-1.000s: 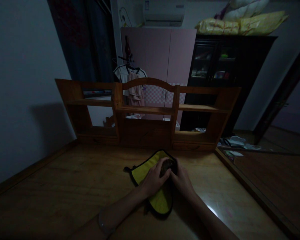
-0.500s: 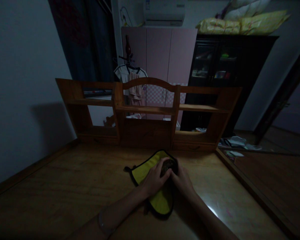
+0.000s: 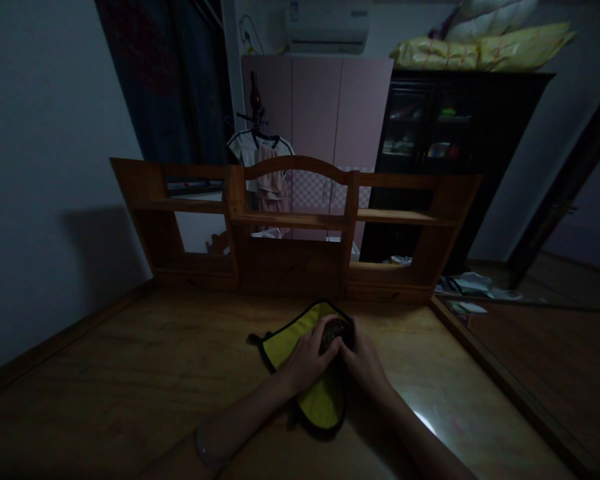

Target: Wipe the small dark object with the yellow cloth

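Observation:
Both of my hands are wrapped round a dark, shiny, rounded object (image 3: 336, 331) whose kind I cannot make out in the dim light. My left hand (image 3: 309, 357) grips it from the left, the thumb lying across its near side. From the right, my right hand (image 3: 366, 360) closes on it, and most of those fingers are hidden behind it. Under the hands lies a yellow cloth (image 3: 325, 403) with black edging, flat on the wooden tabletop (image 3: 180, 373). A small black tab sticks out at the cloth's left corner.
A wooden shelf unit (image 3: 295, 219) with small drawers stands along the table's back edge. To the left is a wall (image 3: 55, 167). A raised wooden rim (image 3: 495, 373) runs down the right side. Beyond are a pink wardrobe (image 3: 315, 113) and a dark cabinet (image 3: 460, 160).
The hands, the dark object and the cloth keep practically the same places. Only a very slight shift of the whole view shows.

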A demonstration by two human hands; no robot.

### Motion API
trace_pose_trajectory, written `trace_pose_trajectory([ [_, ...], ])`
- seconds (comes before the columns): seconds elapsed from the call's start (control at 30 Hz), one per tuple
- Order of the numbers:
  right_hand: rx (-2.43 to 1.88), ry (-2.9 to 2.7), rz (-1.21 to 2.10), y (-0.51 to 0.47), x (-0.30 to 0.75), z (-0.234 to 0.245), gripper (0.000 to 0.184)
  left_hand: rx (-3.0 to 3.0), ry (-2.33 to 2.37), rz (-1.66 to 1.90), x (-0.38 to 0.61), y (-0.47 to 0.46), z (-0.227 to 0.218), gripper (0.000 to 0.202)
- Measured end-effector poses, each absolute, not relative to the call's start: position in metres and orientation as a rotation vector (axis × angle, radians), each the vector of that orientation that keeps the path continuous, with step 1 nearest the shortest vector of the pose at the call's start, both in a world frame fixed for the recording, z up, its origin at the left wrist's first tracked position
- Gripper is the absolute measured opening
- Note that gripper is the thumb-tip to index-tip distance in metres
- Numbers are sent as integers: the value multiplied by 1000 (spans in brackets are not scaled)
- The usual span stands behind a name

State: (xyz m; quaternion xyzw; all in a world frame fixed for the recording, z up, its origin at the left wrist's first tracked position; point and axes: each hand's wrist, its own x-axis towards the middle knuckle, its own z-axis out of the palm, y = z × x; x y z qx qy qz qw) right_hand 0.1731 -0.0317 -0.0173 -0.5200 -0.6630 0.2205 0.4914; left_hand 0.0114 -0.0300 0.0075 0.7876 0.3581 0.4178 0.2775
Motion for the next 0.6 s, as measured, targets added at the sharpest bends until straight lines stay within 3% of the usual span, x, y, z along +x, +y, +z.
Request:
trace_pose_trajectory([
  [0.43,-1302,-1628,500,-33,173,-17,47,2108,959,1114,12,-29,8,40],
  [0.6,-1313,-1629,513,-33,172,-15,40,2106,964,1115,12,-29,8,40],
])
